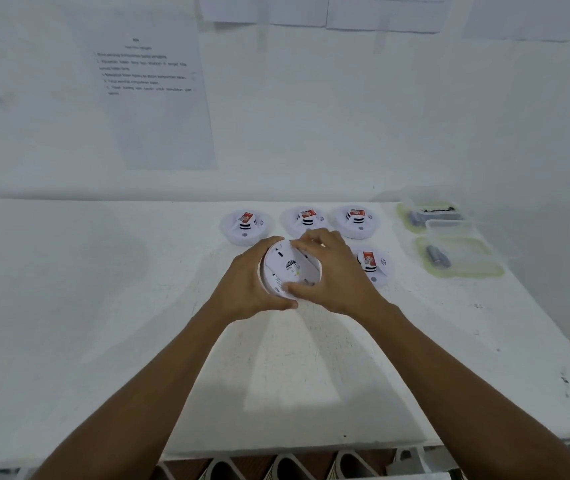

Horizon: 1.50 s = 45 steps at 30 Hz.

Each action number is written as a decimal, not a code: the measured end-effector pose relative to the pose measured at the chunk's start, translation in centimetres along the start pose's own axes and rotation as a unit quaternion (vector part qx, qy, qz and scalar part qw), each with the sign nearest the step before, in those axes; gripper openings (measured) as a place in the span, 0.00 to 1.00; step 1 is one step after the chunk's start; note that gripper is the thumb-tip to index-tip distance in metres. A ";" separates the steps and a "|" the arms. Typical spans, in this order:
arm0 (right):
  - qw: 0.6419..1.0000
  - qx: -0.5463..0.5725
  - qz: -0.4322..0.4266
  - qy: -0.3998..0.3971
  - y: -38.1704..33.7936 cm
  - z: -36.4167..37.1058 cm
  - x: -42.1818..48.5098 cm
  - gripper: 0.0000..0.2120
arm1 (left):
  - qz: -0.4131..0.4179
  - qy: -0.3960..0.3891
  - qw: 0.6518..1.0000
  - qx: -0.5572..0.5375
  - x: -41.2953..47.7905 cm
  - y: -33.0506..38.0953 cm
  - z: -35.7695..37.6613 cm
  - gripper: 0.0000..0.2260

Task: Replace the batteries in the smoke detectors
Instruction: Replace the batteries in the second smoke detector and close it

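Observation:
A round white smoke detector (288,268) is held above the table with its back side facing me. My left hand (247,285) grips its left rim and underside. My right hand (332,268) curls over its right side, with fingers on the top edge and thumb at the lower edge. Three more detectors with red labels stand in a row behind: one at the left (246,226), one in the middle (306,220) and one at the right (356,220). Another detector (373,266) lies right of my right hand, partly hidden by it.
Two clear plastic tubs sit at the table's right: the far tub (430,214) holds dark batteries, the near tub (458,256) a few grey ones. A printed sheet (152,95) hangs on the wall. The white table (86,289) ends close to me.

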State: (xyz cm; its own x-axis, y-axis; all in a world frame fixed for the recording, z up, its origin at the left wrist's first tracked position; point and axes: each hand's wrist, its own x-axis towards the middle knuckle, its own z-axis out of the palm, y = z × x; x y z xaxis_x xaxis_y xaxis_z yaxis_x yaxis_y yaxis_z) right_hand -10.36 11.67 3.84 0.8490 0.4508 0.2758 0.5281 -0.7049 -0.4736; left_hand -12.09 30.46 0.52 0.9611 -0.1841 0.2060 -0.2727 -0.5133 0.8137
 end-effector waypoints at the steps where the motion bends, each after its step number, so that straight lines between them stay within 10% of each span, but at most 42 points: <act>1: 1.000 -0.004 -0.006 -0.005 -0.1 0.0 0.0 0.37 | -0.005 -0.001 1.000 0.006 0.1 0.0 0.0 0.37; 10: 0.992 0.119 0.049 0.010 1.6 0.2 1.3 0.16 | -0.030 0.049 0.998 -0.015 -1.4 -3.5 -2.5 0.41; 19: 0.992 -0.010 0.034 -0.118 3.8 1.7 4.7 0.17 | -0.055 0.057 0.997 -0.025 -1.5 -4.0 -3.7 0.44; 45: 0.986 0.046 0.119 0.107 4.8 -5.2 1.3 0.25 | 0.011 0.006 0.991 0.133 7.0 4.5 7.3 0.45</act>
State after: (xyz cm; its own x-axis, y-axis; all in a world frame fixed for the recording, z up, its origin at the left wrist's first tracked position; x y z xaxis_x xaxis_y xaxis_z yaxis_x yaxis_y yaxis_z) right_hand -6.62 6.03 6.33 0.9385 0.1458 0.3130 0.3177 -0.7197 -0.6174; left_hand -6.90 20.71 1.63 0.9547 -0.1888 0.2300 -0.2943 -0.7124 0.6370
